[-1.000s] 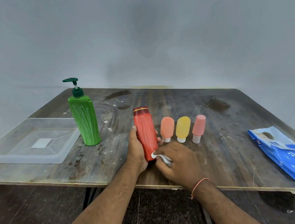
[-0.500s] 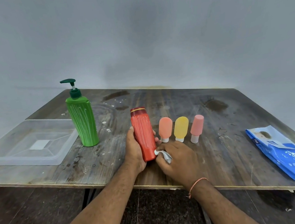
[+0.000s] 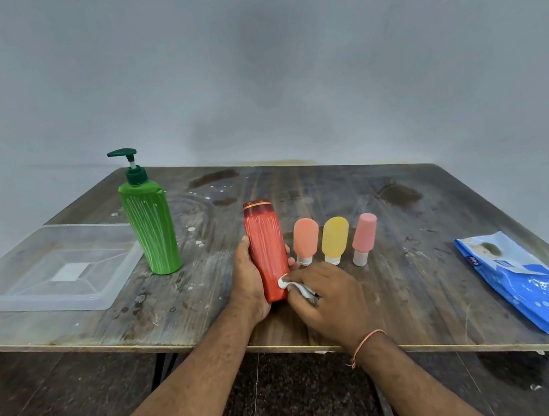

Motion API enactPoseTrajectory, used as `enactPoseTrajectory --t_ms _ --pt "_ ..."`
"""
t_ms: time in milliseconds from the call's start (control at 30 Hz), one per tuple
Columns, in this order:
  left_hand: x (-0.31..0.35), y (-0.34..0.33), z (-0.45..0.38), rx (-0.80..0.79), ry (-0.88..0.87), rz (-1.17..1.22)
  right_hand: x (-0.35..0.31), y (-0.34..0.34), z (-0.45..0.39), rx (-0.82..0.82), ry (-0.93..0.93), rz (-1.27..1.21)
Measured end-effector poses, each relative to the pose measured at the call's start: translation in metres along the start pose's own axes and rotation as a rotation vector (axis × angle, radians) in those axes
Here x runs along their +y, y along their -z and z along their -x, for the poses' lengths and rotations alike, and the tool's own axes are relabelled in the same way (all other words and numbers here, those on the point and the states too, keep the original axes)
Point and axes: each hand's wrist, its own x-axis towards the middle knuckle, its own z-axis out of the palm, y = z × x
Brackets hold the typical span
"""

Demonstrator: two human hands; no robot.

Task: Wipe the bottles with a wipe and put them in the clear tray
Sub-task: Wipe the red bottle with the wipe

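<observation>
A single wide-angle view is taken from head height at the near edge of a worn wooden table (image 3: 409, 261), angled forward and down. Both forearms are seen entering from the bottom of the frame, close to the lens. The tabletop is shown whole, a grey wall (image 3: 283, 53) behind it; dark floor (image 3: 32, 406) is visible beneath.
</observation>
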Motion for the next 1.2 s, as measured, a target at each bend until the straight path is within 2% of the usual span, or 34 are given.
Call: enactPoseTrajectory --t_ms 167,333,500,667,833,1033,1200 --pt "0.0002 -0.0009 0.0009 -0.006 -0.007 -0.022 0.0025 -0.0051 -0.0006 0.018 -0.029 0.102" --pt "0.0002 -0.0003 0.0022 -0.013 0.007 -0.033 -0.0012 -0.0011 -0.0006 0.023 0.011 0.011" --pt "-0.0005 -0.0016 0.0009 -0.004 -0.027 -0.047 0.0040 -0.0072 -0.0008 0.027 -0.017 0.120" --pt "-0.0002 -0.0009 0.0027 -0.014 -0.012 -0.057 -0.0009 -0.0015 -0.0010 0.035 0.003 0.019" --pt "-0.0010 -0.0015 0.0017 0.013 -0.034 -0.082 0.0047 -0.0079 -0.0014 0.042 -0.024 0.105" --pt "-0.0004 -0.0006 0.0024 0.011 -0.020 -0.089 0.0019 -0.0051 -0.0011 0.030 0.011 0.032" --pt "-0.0009 -0.0014 0.0016 0.027 -0.038 -0.127 0.0031 -0.0070 -0.0016 0.049 -0.037 0.102"
